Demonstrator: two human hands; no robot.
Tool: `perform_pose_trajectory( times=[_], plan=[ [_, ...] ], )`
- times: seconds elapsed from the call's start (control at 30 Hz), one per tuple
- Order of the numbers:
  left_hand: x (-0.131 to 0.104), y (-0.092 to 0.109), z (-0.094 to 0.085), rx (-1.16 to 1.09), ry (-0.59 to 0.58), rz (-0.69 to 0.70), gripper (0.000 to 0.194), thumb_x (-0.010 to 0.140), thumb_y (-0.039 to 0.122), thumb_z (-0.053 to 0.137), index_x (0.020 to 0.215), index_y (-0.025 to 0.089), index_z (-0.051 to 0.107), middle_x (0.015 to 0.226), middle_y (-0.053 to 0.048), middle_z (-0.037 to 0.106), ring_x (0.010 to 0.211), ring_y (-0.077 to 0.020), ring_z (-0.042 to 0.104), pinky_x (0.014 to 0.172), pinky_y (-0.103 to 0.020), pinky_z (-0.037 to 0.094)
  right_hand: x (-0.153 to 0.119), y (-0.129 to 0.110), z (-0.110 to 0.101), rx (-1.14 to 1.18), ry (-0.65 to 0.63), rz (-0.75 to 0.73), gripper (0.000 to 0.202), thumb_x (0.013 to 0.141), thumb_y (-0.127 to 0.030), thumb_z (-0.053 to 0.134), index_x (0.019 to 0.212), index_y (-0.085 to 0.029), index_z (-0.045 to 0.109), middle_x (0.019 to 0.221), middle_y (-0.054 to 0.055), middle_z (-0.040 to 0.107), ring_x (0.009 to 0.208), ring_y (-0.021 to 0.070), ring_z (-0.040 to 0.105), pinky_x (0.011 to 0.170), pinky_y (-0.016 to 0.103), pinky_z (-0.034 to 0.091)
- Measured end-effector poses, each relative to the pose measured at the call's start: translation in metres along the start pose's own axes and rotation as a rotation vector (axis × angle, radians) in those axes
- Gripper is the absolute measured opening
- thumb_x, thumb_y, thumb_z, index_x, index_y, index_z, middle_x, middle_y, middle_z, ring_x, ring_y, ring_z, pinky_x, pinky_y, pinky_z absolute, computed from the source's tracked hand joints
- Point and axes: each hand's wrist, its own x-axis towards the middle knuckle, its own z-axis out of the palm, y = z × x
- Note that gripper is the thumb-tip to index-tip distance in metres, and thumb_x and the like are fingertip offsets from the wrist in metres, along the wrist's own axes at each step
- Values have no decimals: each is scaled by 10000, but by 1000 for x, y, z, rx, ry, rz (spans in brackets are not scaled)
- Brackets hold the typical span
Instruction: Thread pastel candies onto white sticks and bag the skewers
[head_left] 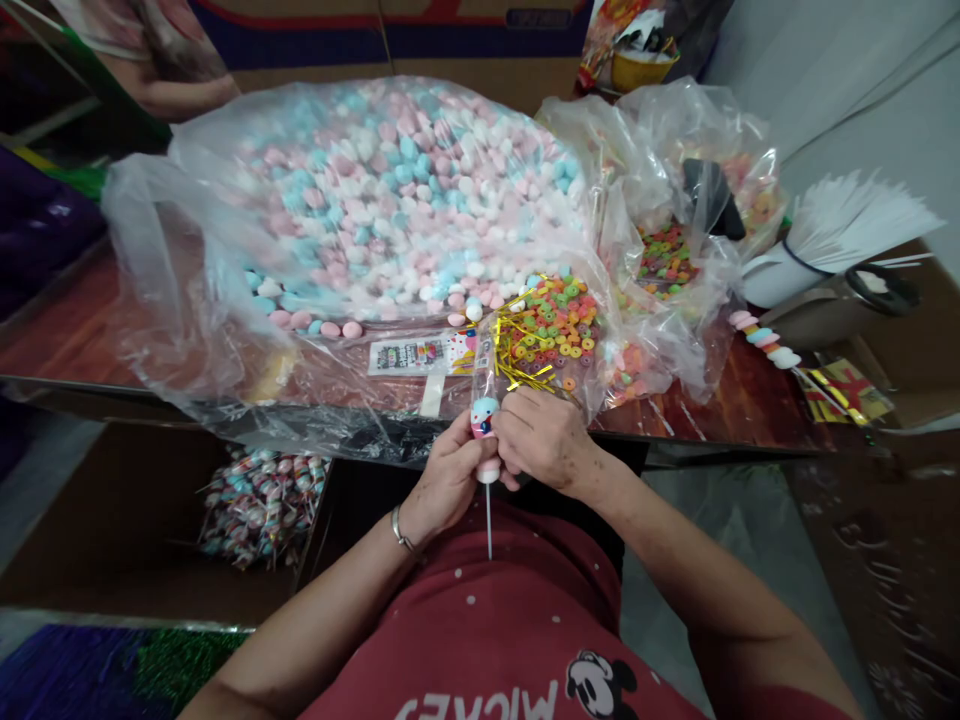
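Note:
Between my hands, at the table's front edge, is a marshmallow skewer point(487, 474) in a clear printed wrapper, its white stick pointing down toward my shirt. My left hand point(448, 472) is closed around the marshmallows from the left. My right hand point(546, 440) has its fingers bent against the wrapper on the right side; the fingertips are partly hidden. Just beyond lie gold twist ties point(517, 350), ring candies point(562, 325) and a flat printed wrapper point(409, 356). A large clear bag of pink, blue and white marshmallows point(420, 200) spreads behind them.
On the right are bags of gummies point(637, 350), a mug of white sticks point(776, 275), a dark-lidded container point(817, 315) and another marshmallow skewer point(765, 340). Below left, a cardboard box point(97, 530) holds wrapped skewers point(262, 505). A person's arm point(184, 98) shows at the upper left.

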Motion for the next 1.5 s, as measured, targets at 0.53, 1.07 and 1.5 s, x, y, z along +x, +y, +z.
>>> perform_pose_trajectory(
  times=[0.53, 1.07, 1.5],
  plan=[
    [-7, 11, -23, -8, 74, 2, 303, 665, 286, 784, 895, 139, 654, 713, 11, 601, 549, -68, 494, 495, -168, 398, -17, -27, 18, 124, 91, 32, 208, 907, -146, 448, 736, -187, 557, 667, 17, 535, 666, 160, 453, 644, 304, 379],
    [8, 32, 0, -210, 107, 286, 364, 706, 453, 751, 913, 173, 645, 990, -91, 726, 957, -255, 681, 794, -358, 546, -53, -74, 11, 805, -77, 926, 228, 954, -337, 377, 842, -199, 520, 574, -60, 372, 498, 87, 369, 494, 212, 300],
    [35, 36, 13, -288, 183, 289, 299, 663, 292, 819, 801, 157, 590, 615, 60, 554, 530, -68, 553, 527, -196, 482, -41, -78, 12, 1323, 83, 1174, 249, 909, -398, 452, 801, -190, 538, 465, -90, 347, 419, 70, 286, 424, 205, 233]
  ],
)
